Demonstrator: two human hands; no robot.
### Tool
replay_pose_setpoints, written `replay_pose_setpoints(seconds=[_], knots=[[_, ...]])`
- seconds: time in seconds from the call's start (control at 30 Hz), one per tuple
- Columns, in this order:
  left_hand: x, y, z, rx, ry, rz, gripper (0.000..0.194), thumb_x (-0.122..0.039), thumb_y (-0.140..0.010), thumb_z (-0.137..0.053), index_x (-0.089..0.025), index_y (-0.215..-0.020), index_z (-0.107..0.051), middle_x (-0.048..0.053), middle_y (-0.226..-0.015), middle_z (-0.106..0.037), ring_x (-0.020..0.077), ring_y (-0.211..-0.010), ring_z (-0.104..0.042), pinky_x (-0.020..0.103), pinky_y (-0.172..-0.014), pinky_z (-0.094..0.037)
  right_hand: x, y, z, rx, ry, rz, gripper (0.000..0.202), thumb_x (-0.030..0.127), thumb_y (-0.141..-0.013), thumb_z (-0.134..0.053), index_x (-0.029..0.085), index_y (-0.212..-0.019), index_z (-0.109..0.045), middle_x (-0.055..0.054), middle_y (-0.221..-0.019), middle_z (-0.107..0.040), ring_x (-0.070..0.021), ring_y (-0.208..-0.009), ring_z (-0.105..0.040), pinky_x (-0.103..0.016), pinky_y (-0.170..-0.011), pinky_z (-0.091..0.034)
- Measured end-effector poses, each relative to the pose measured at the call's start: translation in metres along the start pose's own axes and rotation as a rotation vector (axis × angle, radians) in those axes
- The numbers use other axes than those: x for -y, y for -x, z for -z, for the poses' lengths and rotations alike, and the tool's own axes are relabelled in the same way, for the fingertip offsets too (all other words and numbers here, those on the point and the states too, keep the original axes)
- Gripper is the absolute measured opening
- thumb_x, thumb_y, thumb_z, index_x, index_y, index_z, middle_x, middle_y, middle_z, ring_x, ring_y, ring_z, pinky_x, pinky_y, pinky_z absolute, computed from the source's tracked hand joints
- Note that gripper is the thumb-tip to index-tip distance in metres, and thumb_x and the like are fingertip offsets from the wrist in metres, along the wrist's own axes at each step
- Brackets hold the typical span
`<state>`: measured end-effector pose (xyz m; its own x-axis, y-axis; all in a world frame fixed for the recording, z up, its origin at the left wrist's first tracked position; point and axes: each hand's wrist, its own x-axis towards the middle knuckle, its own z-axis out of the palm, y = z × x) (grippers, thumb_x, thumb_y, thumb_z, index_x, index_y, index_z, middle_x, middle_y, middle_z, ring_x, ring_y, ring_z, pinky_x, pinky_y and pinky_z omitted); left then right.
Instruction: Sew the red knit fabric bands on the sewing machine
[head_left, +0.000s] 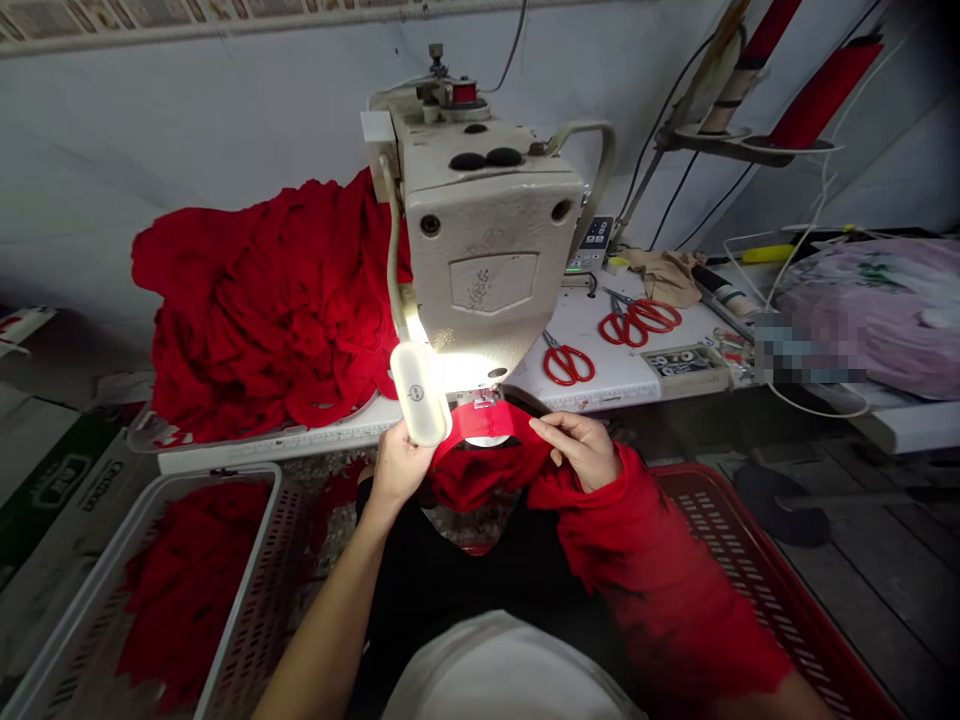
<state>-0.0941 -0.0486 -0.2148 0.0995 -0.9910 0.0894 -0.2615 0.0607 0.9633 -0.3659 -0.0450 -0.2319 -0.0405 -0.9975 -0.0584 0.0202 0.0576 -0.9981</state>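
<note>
Under the sewing machine (495,250) lies the edge of a red fabric piece (480,425), a curved band at the presser foot (486,397). My left hand (401,465) is closed on the band's left end, its fingertips partly hidden behind the white lamp head (420,393). On the other side my right hand (583,448) pinches the fabric's right edge between thumb and fingers. More of the red cloth hangs below the band toward my lap. Bunched red fabric (652,560) surrounds my right forearm.
A big heap of red fabric (262,310) fills the table's left side. Red-handled scissors (568,363) and a box of small parts (684,366) lie right of the machine. A white basket (274,490) with red cloth stands lower left, a red basket (757,560) lower right.
</note>
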Motion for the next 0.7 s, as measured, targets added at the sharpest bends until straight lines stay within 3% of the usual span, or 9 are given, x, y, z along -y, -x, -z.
replay_pose_setpoints(seconds=[0.1, 0.17, 0.27, 0.33, 0.4, 0.47, 0.57, 0.67, 0.7], knots=[[0.018, 0.020, 0.013, 0.043, -0.007, 0.055, 0.032, -0.041, -0.082, -0.075, -0.015, -0.068, -0.065, -0.003, -0.054, -0.054, 0.0093, -0.050, -0.048, 0.020, -0.049, -0.038, -0.015, 0.019, -0.004, -0.038, -0.072, -0.049, 0.038, 0.051, -0.075, -0.086, 0.016, -0.086, -0.076, -0.003, -0.072, -0.071, -0.0089, -0.048, -0.052, -0.021, -0.043, -0.040], [0.021, 0.036, 0.017, 0.117, 0.046, 0.128, 0.034, -0.044, -0.086, -0.073, -0.015, -0.070, -0.065, -0.004, -0.052, -0.053, 0.0074, -0.044, -0.045, 0.018, -0.044, -0.032, -0.021, 0.030, -0.013, 0.103, -0.098, -0.123, 0.038, 0.052, -0.078, -0.084, 0.015, -0.082, -0.076, -0.006, -0.074, -0.074, -0.0119, -0.052, -0.059, -0.022, -0.045, -0.044], [0.008, 0.054, 0.017, 0.318, 0.139, 0.214, 0.034, -0.047, -0.090, -0.070, -0.015, -0.079, -0.067, -0.004, -0.051, -0.056, 0.0078, -0.037, -0.045, 0.018, -0.038, -0.031, -0.028, 0.037, -0.038, 0.350, -0.177, -0.225, 0.039, 0.052, -0.080, -0.083, 0.014, -0.083, -0.078, -0.012, -0.083, -0.078, -0.0214, -0.073, -0.073, -0.028, -0.059, -0.055], [-0.007, 0.057, 0.015, 0.426, 0.105, 0.136, 0.031, -0.044, -0.091, -0.070, -0.015, -0.082, -0.072, -0.001, -0.055, -0.063, 0.0096, -0.041, -0.052, 0.019, -0.041, -0.038, -0.033, 0.033, -0.059, 0.410, -0.308, -0.265, 0.038, 0.052, -0.082, -0.081, 0.016, -0.094, -0.080, -0.013, -0.096, -0.079, -0.0263, -0.091, -0.075, -0.037, -0.078, -0.060], [-0.022, 0.052, 0.016, 0.353, -0.006, -0.016, 0.024, -0.037, -0.091, -0.071, -0.015, -0.086, -0.077, 0.003, -0.066, -0.071, 0.0121, -0.053, -0.061, 0.020, -0.049, -0.044, -0.037, 0.025, -0.079, 0.452, -0.453, -0.294, 0.040, 0.053, -0.082, -0.081, 0.020, -0.104, -0.078, -0.012, -0.104, -0.079, -0.0284, -0.101, -0.074, -0.045, -0.093, -0.057], [-0.032, 0.041, 0.020, 0.139, -0.073, -0.103, 0.018, -0.032, -0.091, -0.070, -0.016, -0.096, -0.079, 0.006, -0.081, -0.076, 0.0145, -0.064, -0.068, 0.020, -0.053, -0.046, -0.039, 0.017, -0.093, 0.536, -0.533, -0.324, 0.043, 0.054, -0.080, -0.082, 0.022, -0.107, -0.077, -0.012, -0.103, -0.079, -0.0300, -0.100, -0.075, -0.048, -0.096, -0.057], [-0.037, 0.017, 0.036, -0.118, -0.011, -0.107, 0.023, -0.029, -0.094, -0.064, -0.016, -0.110, -0.074, 0.007, -0.089, -0.076, 0.0146, -0.065, -0.071, 0.021, -0.056, -0.052, -0.041, 0.013, -0.098, 0.639, -0.543, -0.340, 0.041, 0.053, -0.079, -0.083, 0.018, -0.098, -0.077, -0.010, -0.081, -0.078, -0.0259, -0.075, -0.076, -0.040, -0.077, -0.062], [-0.040, -0.003, 0.057, -0.195, -0.041, -0.169, 0.019, -0.030, -0.096, -0.062, -0.016, -0.104, -0.073, 0.004, -0.084, -0.074, 0.0123, -0.060, -0.068, 0.023, -0.062, -0.054, -0.045, 0.017, -0.087, 0.807, -0.530, -0.361, 0.041, 0.057, -0.084, -0.077, 0.016, -0.084, -0.073, -0.001, -0.049, -0.063, -0.0151, -0.041, -0.061, -0.024, -0.046, -0.053], [-0.042, -0.008, 0.064, -0.203, -0.077, -0.190, 0.018, -0.030, -0.096, -0.063, -0.016, -0.100, -0.074, 0.003, -0.083, -0.073, 0.0118, -0.059, -0.066, 0.023, -0.062, -0.053, -0.046, 0.019, -0.081, 0.926, -0.512, -0.379, 0.044, 0.059, -0.084, -0.077, 0.016, -0.082, -0.072, 0.000, -0.046, -0.061, -0.0139, -0.037, -0.058, -0.022, -0.042, -0.050]])
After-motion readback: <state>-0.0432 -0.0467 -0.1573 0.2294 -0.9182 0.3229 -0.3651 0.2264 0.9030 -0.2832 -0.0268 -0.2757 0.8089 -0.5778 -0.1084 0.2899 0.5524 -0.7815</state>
